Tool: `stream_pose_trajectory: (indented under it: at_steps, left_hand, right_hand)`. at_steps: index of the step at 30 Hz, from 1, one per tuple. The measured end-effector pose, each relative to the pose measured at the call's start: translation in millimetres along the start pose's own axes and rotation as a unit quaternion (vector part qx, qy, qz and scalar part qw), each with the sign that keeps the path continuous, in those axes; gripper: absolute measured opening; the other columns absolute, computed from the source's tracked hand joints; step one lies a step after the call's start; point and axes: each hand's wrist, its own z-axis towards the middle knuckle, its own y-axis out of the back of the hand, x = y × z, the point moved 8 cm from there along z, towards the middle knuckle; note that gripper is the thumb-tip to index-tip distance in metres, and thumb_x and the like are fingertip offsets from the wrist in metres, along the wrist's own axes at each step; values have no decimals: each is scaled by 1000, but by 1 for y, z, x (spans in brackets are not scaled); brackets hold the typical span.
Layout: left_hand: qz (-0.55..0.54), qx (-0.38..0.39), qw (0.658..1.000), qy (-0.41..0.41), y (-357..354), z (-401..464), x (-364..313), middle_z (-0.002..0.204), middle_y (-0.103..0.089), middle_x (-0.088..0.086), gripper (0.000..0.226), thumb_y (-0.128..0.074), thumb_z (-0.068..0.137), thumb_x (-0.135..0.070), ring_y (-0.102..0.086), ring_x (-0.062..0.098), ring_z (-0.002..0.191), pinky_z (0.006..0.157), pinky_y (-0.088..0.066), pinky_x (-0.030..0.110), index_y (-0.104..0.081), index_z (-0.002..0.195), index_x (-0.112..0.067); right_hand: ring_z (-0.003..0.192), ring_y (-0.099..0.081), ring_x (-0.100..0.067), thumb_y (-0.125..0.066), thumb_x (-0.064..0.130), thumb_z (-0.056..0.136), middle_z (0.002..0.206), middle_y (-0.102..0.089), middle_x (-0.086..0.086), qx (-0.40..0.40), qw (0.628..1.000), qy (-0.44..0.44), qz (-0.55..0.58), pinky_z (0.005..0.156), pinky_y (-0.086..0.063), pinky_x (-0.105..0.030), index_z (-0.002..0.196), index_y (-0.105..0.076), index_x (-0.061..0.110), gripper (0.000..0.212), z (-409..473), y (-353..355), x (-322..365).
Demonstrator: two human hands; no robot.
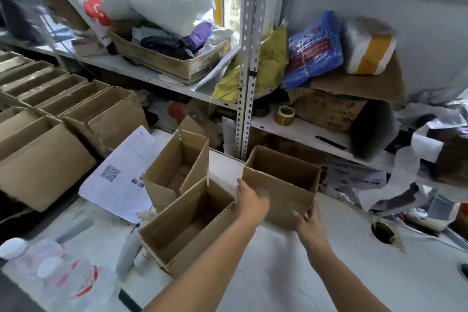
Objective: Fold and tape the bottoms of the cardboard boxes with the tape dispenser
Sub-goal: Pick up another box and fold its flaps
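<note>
While both hands hold it, the open cardboard box (281, 185) sits just right of the frame's centre, mouth up, on the white table (278, 261). My left hand (252, 201) grips its near left corner, fingers curled against the front wall; my right hand (307, 220) pinches the near right bottom corner, fingertips wrapped round the edge. Whether its bottom rests fully on the table or hovers just above, I cannot tell.

I judge this box to be light and fairly stiff: thin corrugated board, empty, walls standing square. It should lift with almost no effort, but the walls will likely bow if squeezed mid-panel, so corners and folded edges are the places to hold, as I do now. The board looks dry and matte, so slipping seems unlikely.

Two more open boxes lie just left of it, one at lower centre (187, 223) and one behind it (177, 162), tilted against each other. A row of finished boxes (50, 109) fills the left side. A tape roll (285, 114) stands on the shelf (304, 132) at centre right; I see no tape dispenser for certain.
</note>
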Motion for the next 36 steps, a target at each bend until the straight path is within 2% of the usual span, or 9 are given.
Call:
stream_pose_trajectory:
  at_steps: [4, 7, 10, 15, 21, 25, 28, 34, 36]
  left_hand:
    - [162, 45, 975, -142, 10, -73, -32, 161, -22, -11, 87, -68, 92, -24, -27, 17, 147, 117, -36, 40, -11, 156, -35]
    - [363, -91, 884, -281, 62, -124, -57, 147, -35, -11, 72, -68, 88, -34, -39, 10, 129, 105, -44, 30, -26, 145, -37]
    - [511, -173, 812, -221, 114, -113, -45, 125, -51, -4, 65, -70, 82, -46, -53, 15, 105, 84, -54, 29, -37, 134, -28]
    - [590, -92, 790, -139, 124, -101, -12, 77, -59, -9, 14, -49, 90, -21, -59, 9, 68, 61, -56, 32, -55, 81, -29]
    - [634, 83, 734, -227, 66, -139, -43, 102, -64, -13, 10, -49, 97, -36, -62, 6, 92, 79, -55, 28, -58, 102, -38]
    - [545, 259, 743, -290, -9, -203, -81, 108, -58, -21, 9, -52, 101, -34, -56, 3, 100, 90, -49, 25, -56, 106, -40]
    - [492, 304, 742, -340, -57, -230, -98, 112, -59, -18, 13, -52, 101, -33, -55, 4, 103, 93, -49, 30, -58, 111, -39]
    - [242, 106, 847, -462, -74, -239, -131, 127, -51, -22, 49, -72, 88, -38, -45, -1, 120, 105, -45, 32, -52, 132, -35]
    - [184, 109, 895, -391, -74, -230, -114, 143, -42, -14, 85, -80, 76, -50, -40, 5, 126, 104, -43, 35, -34, 146, -36]
  right_hand:
    - [144, -39, -29, -53, 21, 103, 164, -30, 2, 9, 1000, -6, 11, 117, -37, -53, 156, -16, 37, 67, 0, 11, -3]
    - [140, -44, -30, -52, 14, 103, 162, -31, -2, 9, 999, -30, 27, 114, -41, -53, 157, -19, 32, 66, -8, 27, -12]
    - [124, -54, -26, -49, 11, 104, 149, -46, -6, 5, 999, -38, 24, 108, -48, -48, 154, -28, 27, 56, -24, 44, -19]
    - [109, -63, -23, -49, 11, 101, 122, -63, -4, 23, 997, -64, 28, 95, -57, -41, 140, -45, 20, 40, -57, 62, -36]
    - [111, -66, -9, -68, 24, 91, 120, -70, 4, 118, 993, -22, -24, 96, -53, -30, 132, -52, 31, 45, -98, 85, -30]
    - [139, -43, -10, -82, 43, 72, 151, -47, 10, 207, 977, 22, -34, 118, -36, -44, 145, -41, 41, 83, -135, 113, -24]
    - [129, -57, -11, -81, 23, 76, 144, -56, 5, 217, 975, 32, 31, 104, -50, -31, 144, -42, 34, 80, -157, 151, -21]
    - [113, -70, -28, -77, 48, 66, 123, -73, -8, 71, 980, -3, 188, 88, -59, -41, 134, -56, 16, 78, -178, 235, -38]
    - [106, -72, -26, -74, 43, 75, 121, -73, -12, 20, 963, -12, 268, 79, -60, -38, 131, -59, 12, 66, -185, 255, -46]
